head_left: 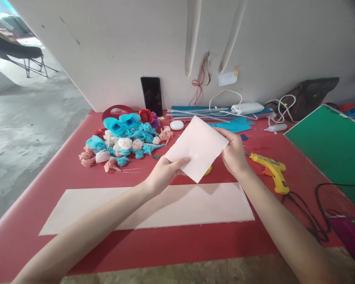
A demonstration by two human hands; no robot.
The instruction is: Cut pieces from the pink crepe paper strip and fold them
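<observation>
A pale pink square of paper (pixel 198 148) is held up over the table, turned so that one corner points down. My left hand (pixel 165 171) pinches its lower left side, thumb on top and fingers hidden behind. On the right side, my right hand (pixel 234 154) grips the square near its corner, with the fingers mostly behind it. Beneath my arms a long pale pink strip of paper (pixel 219 209) lies flat across the red table (pixel 130 252). Something small and yellow shows partly behind the square's lower edge.
Blue, white, pink and red paper flowers (pixel 124 138) are heaped at the left. A phone (pixel 152 96) leans on the wall. At the right lie a yellow glue gun (pixel 270 169) with its black cord and a green board (pixel 334 154). A white power strip (pixel 247 108) sits behind.
</observation>
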